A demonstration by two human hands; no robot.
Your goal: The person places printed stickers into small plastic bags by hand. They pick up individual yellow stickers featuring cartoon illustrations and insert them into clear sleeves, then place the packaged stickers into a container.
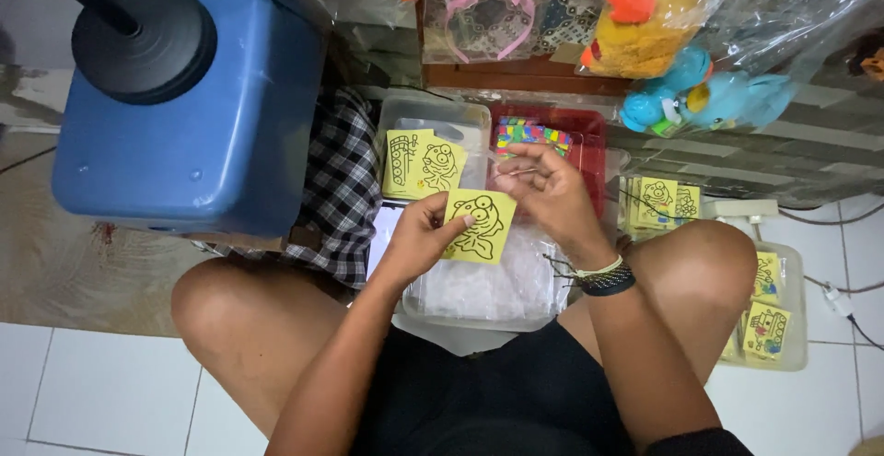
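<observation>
Left hand [419, 235] pinches a square yellow card [479, 224], thin paper with a black cartoon line drawing, over a clear plastic tray [442, 304] on the lap. Right hand [545, 184] is just right of and beyond the card, fingers curled on something thin; can't tell what. Hands close together, not touching. Braided wristband [603, 276] on right wrist. Far left of the card, more yellow cards [422, 163] stand in a clear box [433, 111]. Red basket [589, 138] beyond holds colourful foam bits [534, 134]. Glossy blue plastic bin [184, 124] far left, checked cloth [341, 193] beside it. Bagged plastic toys [672, 51] far right. White floor tiles [110, 391] near left.
</observation>
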